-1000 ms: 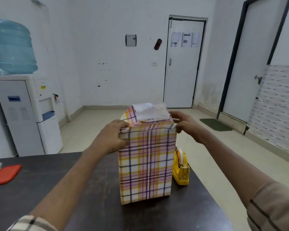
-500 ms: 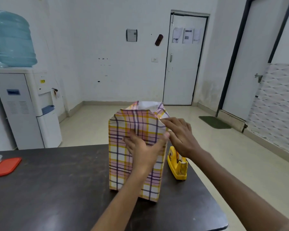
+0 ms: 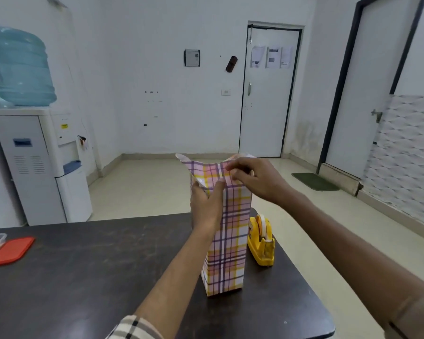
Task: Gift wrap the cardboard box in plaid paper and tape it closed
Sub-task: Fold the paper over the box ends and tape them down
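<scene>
Pressing upward-pointing fingers flat against the upper side of the upright cardboard box (image 3: 230, 243), the left hand (image 3: 206, 204) bears on it; right hand (image 3: 258, 180), fingers curled, pinches the plaid paper (image 3: 207, 170) at its open top; box stands on dark table (image 3: 83, 277), yellow tape dispenser (image 3: 261, 242) just beside; water dispenser (image 3: 41, 157) left; white door (image 3: 267, 106) beyond.

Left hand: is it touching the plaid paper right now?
Touching. The head view shows the left hand pressed against the plaid paper near its top.

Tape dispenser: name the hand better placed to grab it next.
Likely the right hand: the tape dispenser stands just right of the wrapped box, below it. The left hand presses the plaid paper.
</scene>
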